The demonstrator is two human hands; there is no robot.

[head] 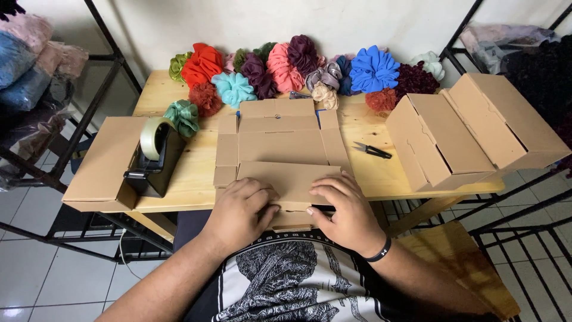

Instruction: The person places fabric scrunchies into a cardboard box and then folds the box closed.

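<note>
While the flat, unfolded brown cardboard box blank (pixel 280 152) lies spread on the pale wooden table (pixel 369 173), its near edge hanging over the table's front toward the person's lap, both hands press on its nearest flap, seemingly to crease it along the fold. The left hand (pixel 238 211) rests palm down on that flap with fingers curled over its edge, pinning rather than gripping; the right hand (pixel 345 211), with a black band at the wrist, lies flat beside it, fingers spread and thumb tucked under the flap's edge. Just right of the blank sit small black thread snips (pixel 372 149), and further right two already assembled brown cardboard boxes (pixel 471 131) stand side by side at the table's end. Left of the blank a black tape dispenser with a pale roll of tape (pixel 154 158) sits on another flat brown cardboard sheet (pixel 101 164), with a green satin scrunchie (pixel 182 115) just behind it. Beyond the blank, along the wall, a row of fabric scrunchies in many colours (pixel 298 71) crowds the table's back edge, leaving the blank little room to slide away.
</note>
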